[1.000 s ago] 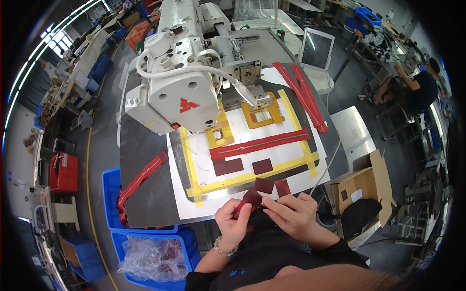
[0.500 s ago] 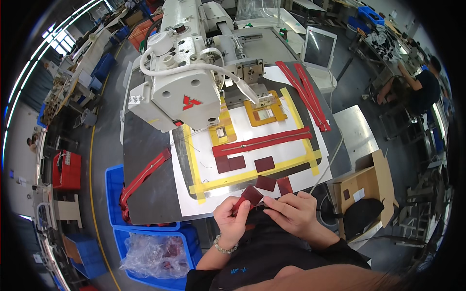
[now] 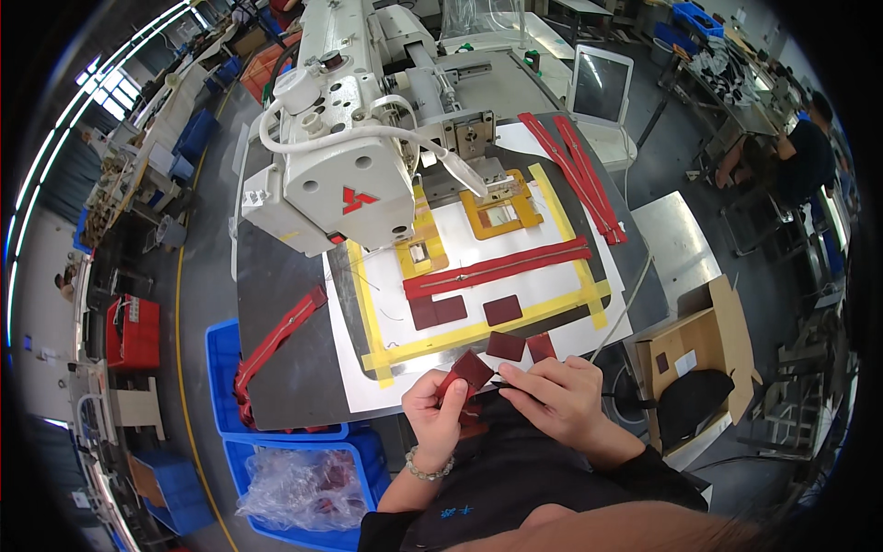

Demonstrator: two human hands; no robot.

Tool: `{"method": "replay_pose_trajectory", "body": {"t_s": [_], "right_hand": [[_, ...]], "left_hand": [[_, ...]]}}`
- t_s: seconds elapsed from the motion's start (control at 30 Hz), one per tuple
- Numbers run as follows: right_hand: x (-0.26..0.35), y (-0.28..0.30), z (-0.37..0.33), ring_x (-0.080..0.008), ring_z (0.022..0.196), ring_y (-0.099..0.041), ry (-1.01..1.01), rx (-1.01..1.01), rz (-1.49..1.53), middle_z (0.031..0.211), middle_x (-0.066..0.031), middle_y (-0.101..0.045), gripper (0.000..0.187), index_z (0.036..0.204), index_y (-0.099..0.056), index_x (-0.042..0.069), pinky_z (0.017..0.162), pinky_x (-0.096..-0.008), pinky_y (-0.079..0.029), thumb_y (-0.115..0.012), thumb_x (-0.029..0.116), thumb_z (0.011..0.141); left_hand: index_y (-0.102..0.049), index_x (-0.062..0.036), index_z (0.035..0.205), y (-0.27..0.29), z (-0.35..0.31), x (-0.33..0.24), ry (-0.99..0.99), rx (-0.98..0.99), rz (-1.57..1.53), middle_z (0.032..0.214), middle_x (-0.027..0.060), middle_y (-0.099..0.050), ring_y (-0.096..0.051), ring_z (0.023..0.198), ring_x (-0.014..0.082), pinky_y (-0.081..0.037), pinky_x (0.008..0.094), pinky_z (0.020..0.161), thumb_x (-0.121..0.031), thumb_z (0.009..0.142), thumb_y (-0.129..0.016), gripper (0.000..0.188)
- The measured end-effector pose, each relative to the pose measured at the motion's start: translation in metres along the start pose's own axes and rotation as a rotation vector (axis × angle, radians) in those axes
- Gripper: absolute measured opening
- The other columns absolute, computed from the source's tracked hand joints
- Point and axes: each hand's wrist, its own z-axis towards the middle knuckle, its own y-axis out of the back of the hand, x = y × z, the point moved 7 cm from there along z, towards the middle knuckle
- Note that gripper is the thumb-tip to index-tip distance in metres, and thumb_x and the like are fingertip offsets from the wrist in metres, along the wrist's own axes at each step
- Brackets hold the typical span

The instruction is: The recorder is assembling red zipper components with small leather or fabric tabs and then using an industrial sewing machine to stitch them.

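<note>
My left hand [image 3: 437, 419] pinches a small dark red fabric patch [image 3: 469, 370] at the near edge of the sewing table. My right hand [image 3: 556, 396] holds a thin dark tool against that patch, fingers closed around it. Just beyond my hands lie two loose red patches [image 3: 520, 347] on the white template sheet [image 3: 368, 386]. More dark red patches [image 3: 460, 310] and a long red zipper strip [image 3: 497, 267] sit inside the yellow-taped frame [image 3: 487, 329].
A white industrial sewing machine [image 3: 340, 175] stands over the table's far left. Red zipper strips lie at the left [image 3: 276, 345] and far right [image 3: 575, 170]. Blue bins [image 3: 285, 478] sit lower left, a cardboard box [image 3: 694, 354] to the right. Another person [image 3: 796, 152] works far right.
My hands have kept their place at the table edge, shifting only slightly while working the red patch; the view has drifted a little.
</note>
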Motion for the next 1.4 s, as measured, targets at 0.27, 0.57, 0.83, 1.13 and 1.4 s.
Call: {"method": "replay_pose_trajectory", "body": {"t_s": [0.27,0.57,0.83,1.13,1.4], "right_hand": [[0.000,-0.001,0.002,-0.0076,0.046,-0.045,-0.002,-0.016,-0.016,0.063,0.0051,-0.055,0.040,0.102,-0.070,0.011,0.044,-0.0233,-0.027,-0.081,0.013,0.063],[-0.001,-0.001,-0.001,-0.0068,0.050,-0.046,-0.001,0.000,-0.031,0.064,0.0069,-0.051,0.039,0.105,-0.069,0.013,0.045,-0.0237,-0.027,-0.078,0.016,0.068],[0.000,-0.002,-0.001,-0.0063,0.050,-0.045,0.024,-0.002,-0.043,0.063,0.0074,-0.051,0.038,0.106,-0.069,0.013,0.046,-0.0240,-0.026,-0.077,0.017,0.069],[0.002,0.000,0.000,-0.0053,0.049,-0.043,0.051,-0.016,-0.076,0.063,0.0075,-0.051,0.037,0.107,-0.069,0.013,0.045,-0.0245,-0.023,-0.076,0.018,0.070],[0.002,0.001,-0.001,-0.0051,0.048,-0.041,0.063,-0.043,-0.077,0.064,0.0078,-0.052,0.037,0.107,-0.069,0.013,0.047,-0.0248,-0.021,-0.075,0.018,0.070]], "left_hand": [[-0.061,0.0017,0.081,0.001,-0.002,-0.008,-0.090,-0.011,0.126,0.068,0.0004,-0.060,-0.049,0.056,0.0020,-0.038,0.0168,0.051,-0.007,0.087,-0.063,0.011],[-0.062,0.0025,0.082,0.002,-0.005,-0.015,-0.210,-0.015,0.286,0.063,0.0000,-0.059,-0.048,0.054,0.0025,-0.037,0.0174,0.051,-0.006,0.085,-0.064,0.010],[-0.064,0.0016,0.081,0.001,-0.007,-0.024,-0.296,-0.041,0.385,0.063,0.0008,-0.060,-0.048,0.054,0.0034,-0.037,0.0187,0.050,-0.006,0.082,-0.067,0.008],[-0.064,0.0013,0.081,0.004,-0.009,-0.023,-0.338,-0.047,0.434,0.063,0.0011,-0.060,-0.049,0.054,0.0047,-0.038,0.0191,0.051,-0.006,0.081,-0.067,0.008],[-0.063,0.0018,0.080,0.001,-0.010,-0.026,-0.352,-0.052,0.444,0.065,0.0027,-0.061,-0.049,0.055,0.0051,-0.039,0.0191,0.052,-0.005,0.080,-0.068,0.008]]}}
